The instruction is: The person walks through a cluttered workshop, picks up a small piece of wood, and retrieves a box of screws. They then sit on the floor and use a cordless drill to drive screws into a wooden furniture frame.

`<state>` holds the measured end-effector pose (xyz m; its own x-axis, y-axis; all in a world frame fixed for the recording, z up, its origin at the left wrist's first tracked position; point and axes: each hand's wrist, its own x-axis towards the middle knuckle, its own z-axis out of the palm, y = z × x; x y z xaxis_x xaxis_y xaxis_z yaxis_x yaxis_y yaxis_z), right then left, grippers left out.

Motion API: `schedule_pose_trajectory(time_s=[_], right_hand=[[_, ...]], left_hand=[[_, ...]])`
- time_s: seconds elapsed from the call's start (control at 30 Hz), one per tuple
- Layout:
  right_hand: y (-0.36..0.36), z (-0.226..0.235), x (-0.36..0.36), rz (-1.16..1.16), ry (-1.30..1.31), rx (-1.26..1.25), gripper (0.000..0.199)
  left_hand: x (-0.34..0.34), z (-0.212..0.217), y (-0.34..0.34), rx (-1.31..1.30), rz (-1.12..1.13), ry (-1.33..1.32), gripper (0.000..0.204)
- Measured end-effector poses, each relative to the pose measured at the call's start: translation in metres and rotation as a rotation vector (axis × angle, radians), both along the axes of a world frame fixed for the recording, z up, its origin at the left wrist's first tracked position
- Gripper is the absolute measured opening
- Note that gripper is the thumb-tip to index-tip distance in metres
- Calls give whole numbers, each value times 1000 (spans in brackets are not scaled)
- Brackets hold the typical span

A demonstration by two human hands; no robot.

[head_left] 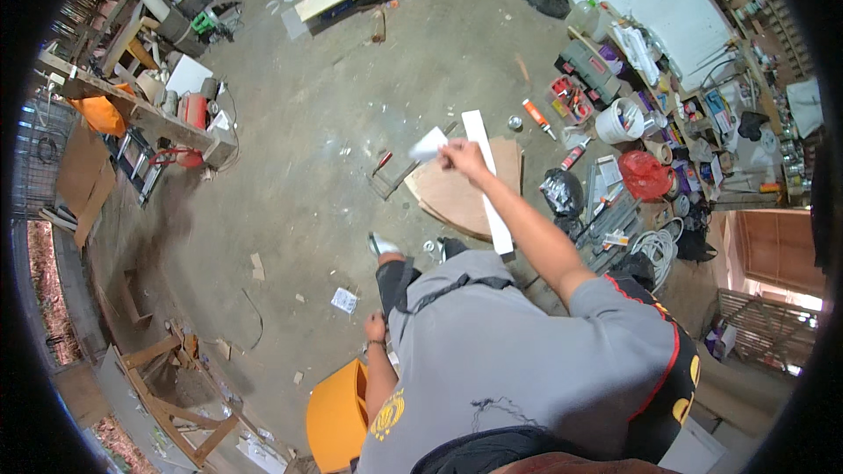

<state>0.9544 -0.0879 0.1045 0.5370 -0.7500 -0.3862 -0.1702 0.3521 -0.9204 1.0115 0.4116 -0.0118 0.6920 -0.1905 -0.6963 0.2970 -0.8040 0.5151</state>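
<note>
Concrete floor (299, 158) surrounds the curved wooden board (450, 197). Over the board's far edge, my feed shows the right hand (464, 158) pinching a white piece (429, 145); near-left of the board, I can't tell what the left hand (376, 326) grips.

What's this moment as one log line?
right hand: holding white piece | left hand: beside leg, contents unclear | nearby: brown board, white strip
</note>
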Motion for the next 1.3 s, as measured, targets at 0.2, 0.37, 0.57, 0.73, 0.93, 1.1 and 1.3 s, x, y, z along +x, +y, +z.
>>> schedule_pose_trajectory(time_s=[0.2, 0.37, 0.57, 0.73, 0.93, 1.1, 1.3], right_hand=[[-32, 107, 123, -61, -237, 110, 16], [-43, 129, 185, -226, -334, 132, 16], [-51, 144, 244, -406, -78, -16, 23], [-66, 115, 265, -559, 91, -82, 29], [-112, 84, 286, -638, 190, 31, 38], [-213, 47, 328, -543, 168, 59, 44], [-362, 45, 360, -514, 120, 55, 40]], left_hand=[[158, -58, -40, 11, -133, -3, 35], [320, -106, -57, -47, -412, -58, 36], [491, -13, -130, 45, -247, 152, 25], [621, -11, -177, 95, -118, 90, 27], [645, -9, -293, 28, -248, 54, 25], [609, -48, -372, 64, -416, 73, 25], [564, -46, -518, 368, -686, 54, 45]])
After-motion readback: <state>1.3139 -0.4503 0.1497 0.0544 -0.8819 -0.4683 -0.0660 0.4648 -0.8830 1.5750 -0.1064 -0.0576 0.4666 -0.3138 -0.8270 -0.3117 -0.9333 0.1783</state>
